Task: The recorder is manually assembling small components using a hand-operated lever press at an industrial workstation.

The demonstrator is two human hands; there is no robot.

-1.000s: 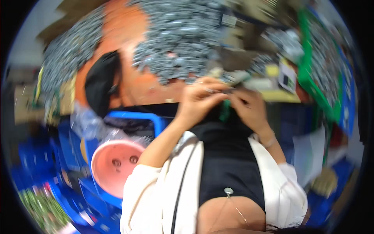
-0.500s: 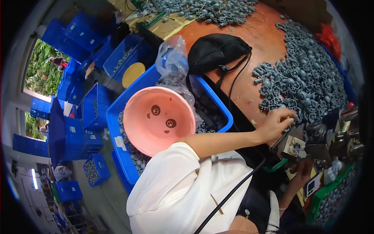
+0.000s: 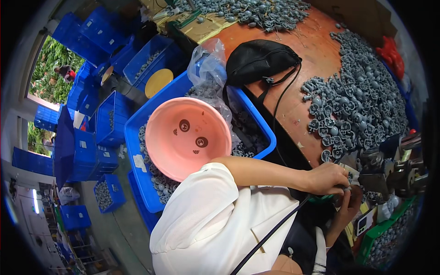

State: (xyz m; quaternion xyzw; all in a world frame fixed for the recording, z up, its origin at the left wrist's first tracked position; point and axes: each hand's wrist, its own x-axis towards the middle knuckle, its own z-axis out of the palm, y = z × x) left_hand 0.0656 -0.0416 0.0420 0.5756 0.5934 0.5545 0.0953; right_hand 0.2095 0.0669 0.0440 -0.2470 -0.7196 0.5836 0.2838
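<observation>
My left hand (image 3: 326,178) reaches across to the right, its fingers bent and pressed together beside a metal machine (image 3: 389,167). Just below, my right hand (image 3: 347,208) has its thumb and fingers pinched, the tips meeting those of my left hand. Whatever lies between the fingertips is too small and too covered to name. Past my left hand a large heap of grey plastic parts (image 3: 362,101) spreads over the orange-brown tabletop (image 3: 293,105). Some of its rings and round pieces lie close to the machine.
A pink basin (image 3: 183,137) rests on a blue crate (image 3: 137,183) of grey parts at my left. A black bag (image 3: 259,62) with a cord lies on the table edge. A green crate (image 3: 371,238) stands lower right. Stacked blue bins (image 3: 110,119) fill the far left.
My left hand has drawn back from the edge of the grey heap, down to my right hand. My right hand has risen slightly, and the fingertips now meet.
</observation>
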